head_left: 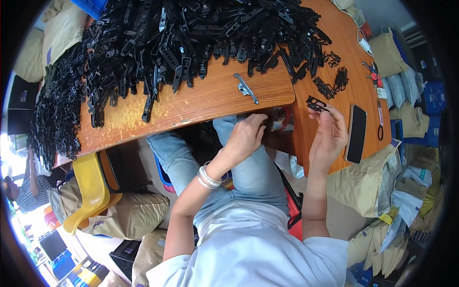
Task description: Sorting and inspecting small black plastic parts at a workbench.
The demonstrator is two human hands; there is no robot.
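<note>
My right hand [330,136] pinches a small black plastic frame-like part [315,103] between thumb and fingertips, above the right section of the table. My left hand [247,135] is at the table's front edge, over my lap. Its fingers are curled inward, and whatever they may hold is hidden. On the wood just beyond that hand lies a single long greyish clip-shaped piece [246,89]. Past my right hand sit small bunches of similar black frame parts [324,88].
A large heap of long black plastic pieces [167,43] covers the table's [210,98] far side and left. At the right lie a phone [356,134] and red-handled pliers [373,71]. A yellow chair [91,186] and sacks [129,217] stand at left; more bags [368,182] at right.
</note>
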